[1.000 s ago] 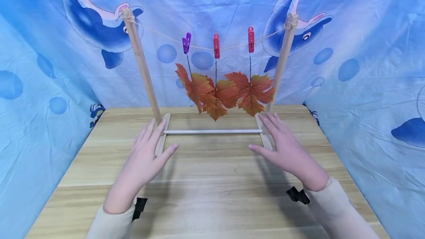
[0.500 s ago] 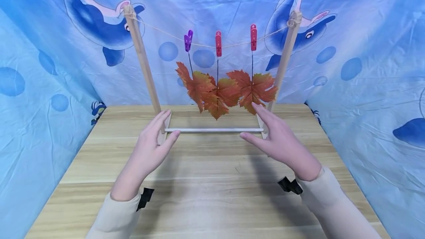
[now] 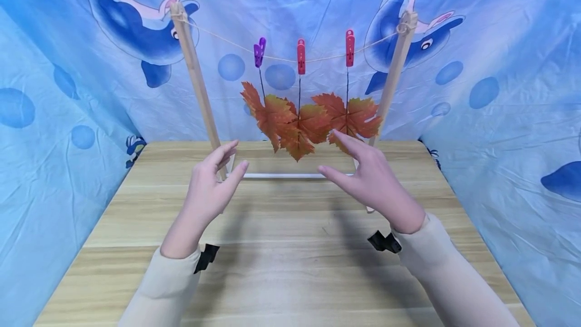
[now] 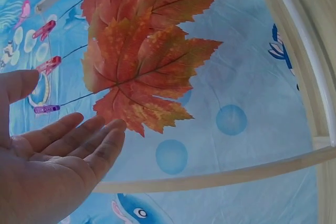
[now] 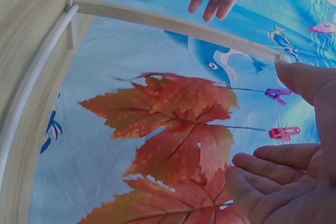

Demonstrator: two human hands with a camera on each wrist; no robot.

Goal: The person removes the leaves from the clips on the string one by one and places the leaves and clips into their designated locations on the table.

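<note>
Three orange-red artificial maple leaves (image 3: 299, 127) hang by dark stems from a string. A purple clothespin (image 3: 259, 53) holds the left leaf's stem; a red clothespin (image 3: 301, 57) and another red clothespin (image 3: 349, 48) hold the other two. My left hand (image 3: 211, 185) hovers in front of the left wooden post (image 3: 197, 79), fingers extended and thumb apart, holding nothing. In the head view my right hand (image 3: 376, 185) overlaps the lower part of the right leaf; its fingers are straight and it grips nothing. The left wrist view shows the leaves (image 4: 142, 72) beyond the left fingers.
The string (image 3: 218, 36) is tied between the tops of the left post and the right post (image 3: 397, 64). A white rod (image 3: 281, 176) joins the stand's feet low above the wood-grain table (image 3: 290, 266). Blue dolphin-printed cloth (image 3: 499, 39) hangs behind and at the sides.
Both hands have lifted and moved inward, away from the stand's feet and posts. The leaves and clothespins still hang on the string; the head view has shifted slightly.
</note>
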